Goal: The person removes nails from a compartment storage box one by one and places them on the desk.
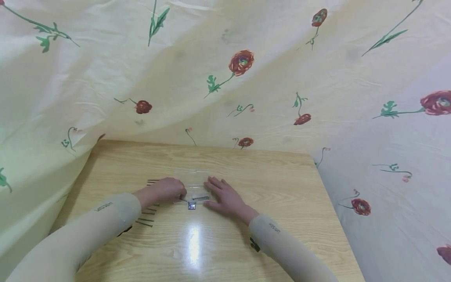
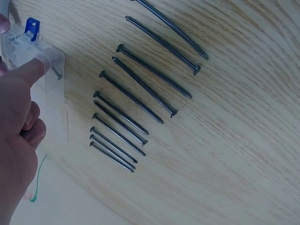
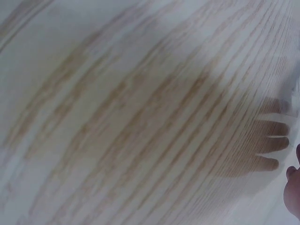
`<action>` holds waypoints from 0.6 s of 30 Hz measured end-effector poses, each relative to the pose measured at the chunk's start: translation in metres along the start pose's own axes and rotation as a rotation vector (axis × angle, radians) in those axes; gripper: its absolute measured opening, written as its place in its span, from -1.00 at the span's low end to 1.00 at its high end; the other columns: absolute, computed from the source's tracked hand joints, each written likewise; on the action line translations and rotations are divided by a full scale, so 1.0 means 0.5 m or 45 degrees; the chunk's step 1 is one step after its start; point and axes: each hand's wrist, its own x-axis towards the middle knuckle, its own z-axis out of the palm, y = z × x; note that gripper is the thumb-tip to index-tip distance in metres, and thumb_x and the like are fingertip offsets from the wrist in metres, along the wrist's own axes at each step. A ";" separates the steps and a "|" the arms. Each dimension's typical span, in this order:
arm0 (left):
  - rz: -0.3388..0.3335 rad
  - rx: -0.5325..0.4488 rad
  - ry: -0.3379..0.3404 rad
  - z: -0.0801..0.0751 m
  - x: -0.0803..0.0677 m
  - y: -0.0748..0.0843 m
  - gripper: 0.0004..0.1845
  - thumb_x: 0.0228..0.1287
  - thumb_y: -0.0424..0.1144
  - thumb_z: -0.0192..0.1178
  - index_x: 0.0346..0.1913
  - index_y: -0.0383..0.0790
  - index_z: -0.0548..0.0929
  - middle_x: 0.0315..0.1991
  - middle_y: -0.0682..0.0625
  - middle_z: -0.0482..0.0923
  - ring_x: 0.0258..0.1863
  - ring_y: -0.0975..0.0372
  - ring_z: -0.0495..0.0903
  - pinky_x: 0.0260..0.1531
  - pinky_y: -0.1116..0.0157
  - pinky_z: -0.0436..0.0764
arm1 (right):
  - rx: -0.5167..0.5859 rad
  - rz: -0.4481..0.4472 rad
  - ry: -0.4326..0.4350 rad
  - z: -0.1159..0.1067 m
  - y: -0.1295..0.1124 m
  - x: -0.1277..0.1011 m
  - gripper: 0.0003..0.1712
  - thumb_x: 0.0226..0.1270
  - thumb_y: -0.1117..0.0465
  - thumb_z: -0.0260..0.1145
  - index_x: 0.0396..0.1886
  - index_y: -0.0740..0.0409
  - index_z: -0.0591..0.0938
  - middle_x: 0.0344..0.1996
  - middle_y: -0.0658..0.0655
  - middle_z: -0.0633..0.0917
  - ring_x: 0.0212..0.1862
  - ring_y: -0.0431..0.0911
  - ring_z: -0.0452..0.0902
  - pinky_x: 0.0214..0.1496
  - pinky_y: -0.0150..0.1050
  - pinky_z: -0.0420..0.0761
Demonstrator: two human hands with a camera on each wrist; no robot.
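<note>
Nails (image 2: 131,108) lay in a row just left of our clear box (image 1: 193,184). Our left hand (image 1: 165,190) pinched one nail (image 1: 183,199) at the box; our right hand (image 1: 225,197) rested flat, fingers straight, beside it.

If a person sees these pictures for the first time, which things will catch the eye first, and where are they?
First comes the row of dark steel nails, laid side by side on the light wooden table, ordered from short to long. At the middle of the table the left hand pinches one nail at a clear plastic box with a blue clip, while the right hand lies flat beside it. Behind hangs a cream cloth with red flowers.
</note>
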 end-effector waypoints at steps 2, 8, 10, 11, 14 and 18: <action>-0.002 0.000 0.010 0.003 0.001 0.001 -0.90 0.27 -0.35 0.50 -0.31 -0.07 0.80 -0.35 0.09 0.76 -0.33 0.25 0.71 -0.22 0.29 0.74 | 0.002 -0.002 -0.001 0.001 0.001 0.000 -0.09 0.52 -0.34 0.27 0.69 -0.06 0.29 0.70 0.09 0.19 0.69 0.02 0.09 0.72 0.00 -0.01; -0.020 -0.015 0.036 0.008 0.005 0.006 -0.85 0.28 -0.38 0.48 -0.38 -0.07 0.76 -0.42 0.11 0.71 -0.45 0.30 0.61 -0.32 0.34 0.69 | -0.010 -0.017 -0.003 0.000 0.004 0.000 -0.08 0.53 -0.33 0.26 0.69 -0.05 0.29 0.70 0.10 0.19 0.69 0.03 0.10 0.72 0.01 0.00; -0.031 -0.007 0.029 0.007 0.007 0.008 -0.84 0.28 -0.39 0.47 -0.40 -0.08 0.74 -0.44 0.11 0.69 -0.48 0.31 0.57 -0.35 0.34 0.68 | -0.008 -0.023 0.001 -0.001 0.005 0.000 -0.09 0.53 -0.32 0.27 0.69 -0.04 0.29 0.69 0.11 0.20 0.68 0.04 0.11 0.71 0.02 0.00; -0.039 -0.005 0.018 0.006 0.007 0.009 -0.83 0.28 -0.39 0.46 -0.41 -0.08 0.73 -0.46 0.12 0.68 -0.49 0.32 0.55 -0.36 0.34 0.66 | -0.009 -0.023 -0.001 -0.002 0.005 0.000 -0.09 0.53 -0.33 0.27 0.69 -0.04 0.29 0.70 0.10 0.19 0.69 0.04 0.10 0.72 0.02 0.00; -0.049 0.002 -0.007 0.004 0.009 0.010 -0.80 0.31 -0.39 0.43 -0.43 -0.08 0.69 -0.49 0.13 0.64 -0.52 0.33 0.48 -0.39 0.34 0.63 | -0.002 -0.028 0.004 -0.002 0.005 0.001 -0.09 0.53 -0.31 0.28 0.69 -0.03 0.30 0.69 0.11 0.20 0.68 0.05 0.11 0.71 0.03 0.01; -0.043 0.005 -0.009 0.005 0.010 0.008 -0.76 0.32 -0.40 0.40 -0.47 -0.07 0.64 -0.51 0.14 0.60 -0.54 0.33 0.45 -0.42 0.34 0.60 | -0.004 -0.028 -0.001 0.000 0.006 0.003 -0.09 0.53 -0.31 0.28 0.69 -0.05 0.29 0.70 0.09 0.19 0.69 0.04 0.10 0.72 0.02 0.00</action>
